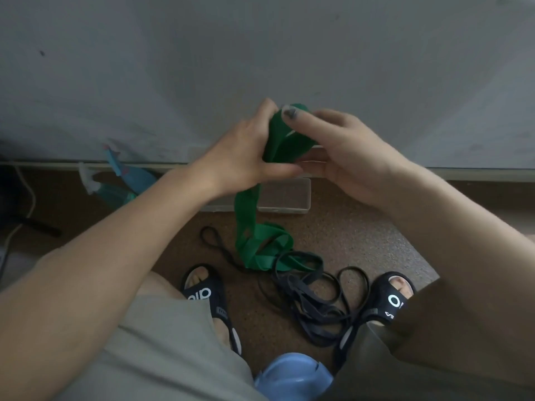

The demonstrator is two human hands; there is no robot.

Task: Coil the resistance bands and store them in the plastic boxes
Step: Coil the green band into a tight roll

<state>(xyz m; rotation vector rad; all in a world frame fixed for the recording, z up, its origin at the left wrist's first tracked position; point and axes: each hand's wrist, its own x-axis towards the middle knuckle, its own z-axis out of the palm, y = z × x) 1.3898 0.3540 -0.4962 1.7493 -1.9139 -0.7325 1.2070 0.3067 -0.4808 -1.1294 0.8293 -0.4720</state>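
A person sits looking down between their knees at the floor. Both hands are raised in front of a pale grey wall [260, 53], working a wide green resistance band [285, 137]. The left hand [246, 149] has its fingers curled round the gathered top of the band, thumb pressed across the lower edge. The right hand [335, 149] pinches the same bundle from the other side, its forefinger laid over the top and its thumb underneath. So each grip is closed on the band, none of it slack.

From the hands the rest of the green band hangs down and ends in a loose, folded heap on the floor [362, 227], partly lying over a tangle of thin black bands [312, 296] between the person's feet.

The step in hand looks like winding the first turns of the coil. To do it well, one hand should probably keep the started coil pinched flat while the other feeds the hanging length in smooth and untwisted. The tail should be lifted free of the black bands first, or it may drag them up with it.

Just beyond the hands, against the foot of the wall, a clear plastic box [285, 198] sits open and appears empty; a second one beside it is mostly hidden by the left wrist.

The floor is brown and speckled. The person wears black sandals [208, 296]. A white cable [27, 198] and some blue-green plastic items [124, 180] lie to the left by the wall, too blurred to name.
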